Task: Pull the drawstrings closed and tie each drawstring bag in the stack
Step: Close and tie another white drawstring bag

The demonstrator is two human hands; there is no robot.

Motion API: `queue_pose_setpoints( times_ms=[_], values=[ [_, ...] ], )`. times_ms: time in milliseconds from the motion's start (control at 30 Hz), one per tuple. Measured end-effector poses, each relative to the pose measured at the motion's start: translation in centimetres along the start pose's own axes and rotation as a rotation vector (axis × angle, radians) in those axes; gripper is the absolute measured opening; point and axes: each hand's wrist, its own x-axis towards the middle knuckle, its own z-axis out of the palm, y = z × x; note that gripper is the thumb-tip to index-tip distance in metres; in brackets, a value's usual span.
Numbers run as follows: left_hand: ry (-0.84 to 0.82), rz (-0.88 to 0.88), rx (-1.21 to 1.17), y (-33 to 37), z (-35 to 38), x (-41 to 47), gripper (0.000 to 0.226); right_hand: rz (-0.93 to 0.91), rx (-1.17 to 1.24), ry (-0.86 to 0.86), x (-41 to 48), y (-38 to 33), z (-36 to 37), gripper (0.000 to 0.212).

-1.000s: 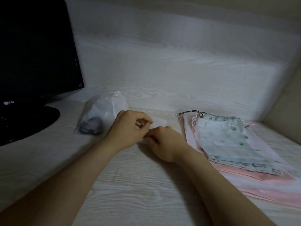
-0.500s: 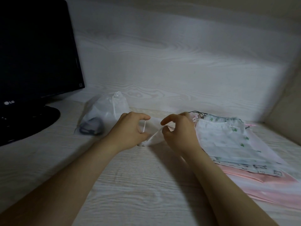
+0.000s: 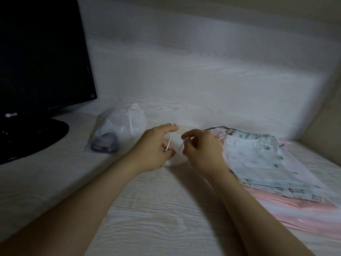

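A small white drawstring bag [image 3: 175,159] lies on the desk between my hands, mostly hidden by them. My left hand [image 3: 156,146] holds a white drawstring [image 3: 169,142] that runs from its forefinger down to its lower fingers. My right hand [image 3: 201,146] pinches the other white string end [image 3: 182,145]. The stack of flat drawstring bags [image 3: 262,163], white with green print on top and pink below, lies just right of my right hand. A closed, tied white bag [image 3: 120,132] with something dark inside sits behind my left hand.
A black monitor [image 3: 42,58] on its round stand [image 3: 33,137] fills the left side. The pale wood-grain desk [image 3: 156,209] meets a back wall panel [image 3: 184,71], and a side wall [image 3: 324,117] closes the right.
My hands were together at the bag's mouth, then drew apart with a string each. My right hand has come back toward the left, and both strings are now lifted.
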Motion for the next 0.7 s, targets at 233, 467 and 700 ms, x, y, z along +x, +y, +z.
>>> queue_pose_setpoints(
  times_ms=[233,467,700],
  values=[
    [-0.073,-0.052,-0.3,0.7,0.0,0.0,0.094,0.349,0.689,-0.031,0.0,-1.9,0.1,0.019],
    [-0.166,-0.088,-0.436,1.8,0.0,0.1,0.097,0.349,0.64,-0.164,-0.3,-1.9,0.3,0.028],
    [-0.069,-0.274,-0.447,0.8,0.2,0.2,0.054,0.522,0.85,-0.064,0.6,-1.2,0.1,0.015]
  ],
)
